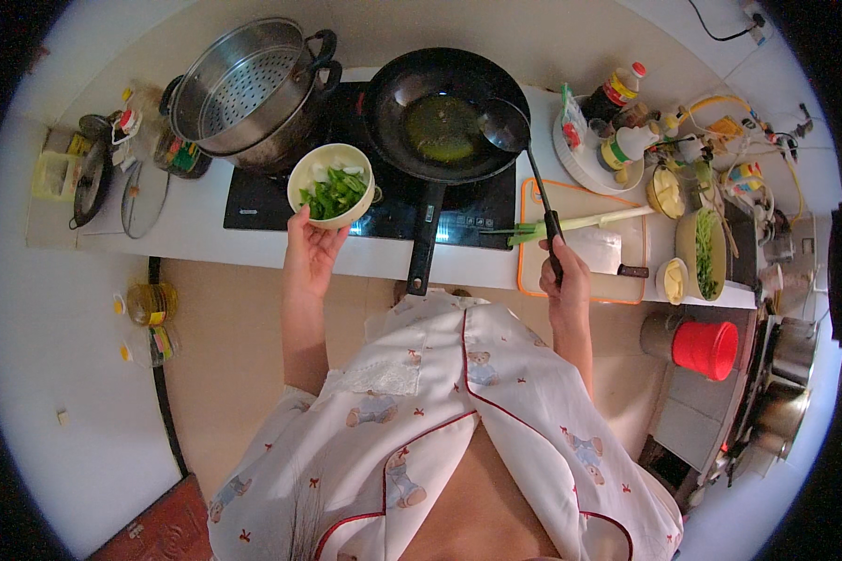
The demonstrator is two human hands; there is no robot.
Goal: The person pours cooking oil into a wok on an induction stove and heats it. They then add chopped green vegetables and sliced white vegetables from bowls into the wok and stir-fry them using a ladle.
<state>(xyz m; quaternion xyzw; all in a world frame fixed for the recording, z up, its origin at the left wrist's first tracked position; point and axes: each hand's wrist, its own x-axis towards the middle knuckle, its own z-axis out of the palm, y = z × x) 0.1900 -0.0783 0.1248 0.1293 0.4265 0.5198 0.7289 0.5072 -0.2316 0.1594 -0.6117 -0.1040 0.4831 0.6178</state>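
In my left hand is a cream bowl of chopped green vegetable, with some white pieces at its far side. It is held above the front left of the black induction cooktop. My right hand grips the black handle of a ladle, whose bowl rests inside the right side of a black wok. Yellowish oil pools at the wok's bottom. The wok's long handle points towards me, past the counter edge.
Left of the wok stands a steel steamer pot. On the right, a cutting board bears a leek and a cleaver. Beyond are a white tray of bottles and bowls of cut food. A red bucket sits below.
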